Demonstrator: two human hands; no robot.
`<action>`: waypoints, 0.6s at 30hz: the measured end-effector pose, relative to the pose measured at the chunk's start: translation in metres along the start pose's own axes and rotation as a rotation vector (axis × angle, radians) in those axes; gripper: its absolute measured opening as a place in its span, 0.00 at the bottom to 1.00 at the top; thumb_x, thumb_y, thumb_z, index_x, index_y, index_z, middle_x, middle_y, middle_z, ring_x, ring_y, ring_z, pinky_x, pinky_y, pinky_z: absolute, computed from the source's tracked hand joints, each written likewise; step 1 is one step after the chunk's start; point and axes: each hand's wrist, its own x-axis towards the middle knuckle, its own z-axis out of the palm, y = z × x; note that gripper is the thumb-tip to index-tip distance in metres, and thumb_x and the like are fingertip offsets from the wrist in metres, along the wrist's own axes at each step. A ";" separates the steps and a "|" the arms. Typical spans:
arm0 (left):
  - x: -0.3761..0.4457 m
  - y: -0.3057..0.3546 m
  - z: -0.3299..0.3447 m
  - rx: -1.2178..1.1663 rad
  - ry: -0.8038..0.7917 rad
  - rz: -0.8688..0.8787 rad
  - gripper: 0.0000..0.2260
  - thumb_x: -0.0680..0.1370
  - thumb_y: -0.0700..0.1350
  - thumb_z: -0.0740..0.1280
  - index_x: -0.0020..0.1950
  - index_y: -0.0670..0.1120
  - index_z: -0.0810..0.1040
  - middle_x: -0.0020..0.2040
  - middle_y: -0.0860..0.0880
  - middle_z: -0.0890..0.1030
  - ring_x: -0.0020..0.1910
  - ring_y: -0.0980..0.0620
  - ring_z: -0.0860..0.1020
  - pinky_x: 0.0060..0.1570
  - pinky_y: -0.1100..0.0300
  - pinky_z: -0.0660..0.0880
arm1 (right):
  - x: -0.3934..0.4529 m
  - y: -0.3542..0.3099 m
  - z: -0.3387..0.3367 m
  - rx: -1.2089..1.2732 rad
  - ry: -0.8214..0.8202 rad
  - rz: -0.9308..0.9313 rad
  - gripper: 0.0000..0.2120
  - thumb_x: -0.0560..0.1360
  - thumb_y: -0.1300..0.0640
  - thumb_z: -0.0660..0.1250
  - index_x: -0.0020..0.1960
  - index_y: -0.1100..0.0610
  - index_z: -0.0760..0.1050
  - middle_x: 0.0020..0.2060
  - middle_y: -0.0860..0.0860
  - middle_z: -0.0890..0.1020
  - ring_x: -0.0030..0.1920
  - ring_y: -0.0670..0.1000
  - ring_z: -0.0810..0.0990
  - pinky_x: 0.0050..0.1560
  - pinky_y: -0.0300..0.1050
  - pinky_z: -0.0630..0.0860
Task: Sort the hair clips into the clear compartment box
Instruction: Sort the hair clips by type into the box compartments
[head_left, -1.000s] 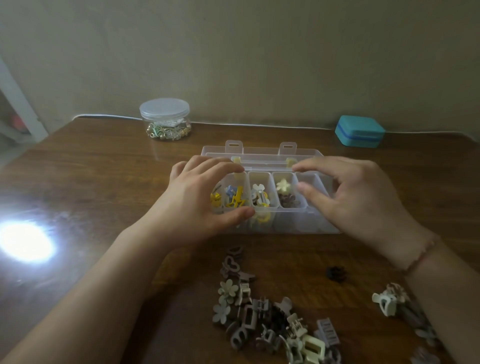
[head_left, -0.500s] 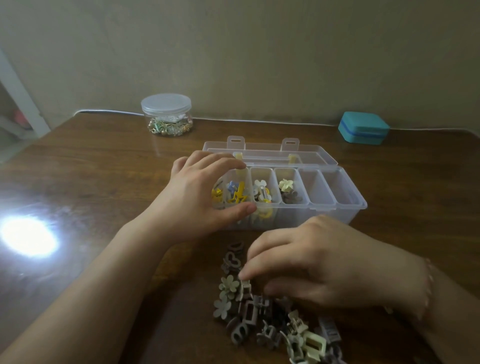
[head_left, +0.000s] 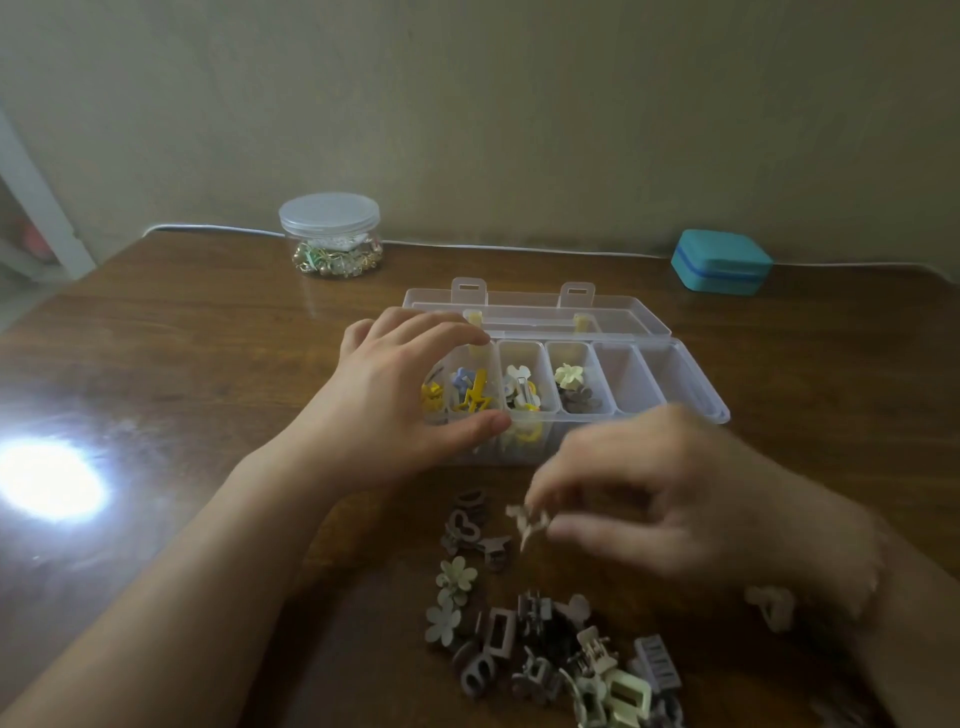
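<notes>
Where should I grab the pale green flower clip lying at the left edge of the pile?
Probably pinch the pale green flower clip across opposite petal edges, coming straight down from above. It lies flat, face up, with bare table on its left, so approach from that open side.

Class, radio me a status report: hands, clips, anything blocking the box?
Left hand grips compartment box. Right hand pinches pale clip above pile. Two right compartments empty; nothing blocking.
</notes>
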 end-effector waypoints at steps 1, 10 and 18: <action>0.000 0.000 0.000 0.001 0.000 0.000 0.32 0.69 0.73 0.60 0.67 0.58 0.72 0.68 0.59 0.72 0.71 0.55 0.63 0.71 0.44 0.57 | -0.001 0.002 -0.003 0.055 0.127 0.016 0.09 0.76 0.49 0.66 0.54 0.48 0.79 0.45 0.39 0.81 0.40 0.41 0.80 0.38 0.34 0.76; 0.000 0.001 0.000 -0.002 -0.005 -0.010 0.32 0.69 0.73 0.59 0.68 0.59 0.71 0.68 0.59 0.72 0.72 0.54 0.62 0.71 0.43 0.57 | 0.000 0.026 -0.011 -0.146 0.536 0.322 0.15 0.73 0.46 0.66 0.57 0.50 0.79 0.41 0.43 0.81 0.36 0.37 0.72 0.36 0.34 0.67; 0.000 0.001 0.000 -0.004 -0.013 -0.021 0.33 0.68 0.74 0.59 0.68 0.59 0.71 0.69 0.59 0.71 0.72 0.54 0.62 0.71 0.42 0.56 | -0.004 0.008 -0.010 -0.053 0.064 0.170 0.13 0.74 0.43 0.63 0.56 0.42 0.78 0.47 0.38 0.81 0.44 0.38 0.79 0.41 0.34 0.77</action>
